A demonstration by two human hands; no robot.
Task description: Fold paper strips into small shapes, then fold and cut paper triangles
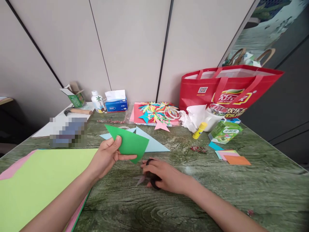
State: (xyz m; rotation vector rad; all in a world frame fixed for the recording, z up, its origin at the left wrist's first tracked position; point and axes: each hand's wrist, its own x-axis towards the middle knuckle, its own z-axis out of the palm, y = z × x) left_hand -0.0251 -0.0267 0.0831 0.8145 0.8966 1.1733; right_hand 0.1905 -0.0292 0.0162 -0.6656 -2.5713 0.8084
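Between thumb and fingers, my left hand (109,154) grips a folded piece of green paper (132,141), raised above the table and tilted. My right hand (166,174) is closed around black-handled scissors (154,184) low over the table, just right of and below the green paper. The scissor blades point left and are blurred. Behind the green paper lies light blue paper (151,140) with pointed corners, partly hidden by it.
Large yellow-green sheets (48,183) cover the left side. Colourful paper stars (154,112) lie at the back. A glue stick (200,130), a white mug (210,117), a green carton (225,132) and small paper squares (238,160) are on the right, before a red bag (200,87).
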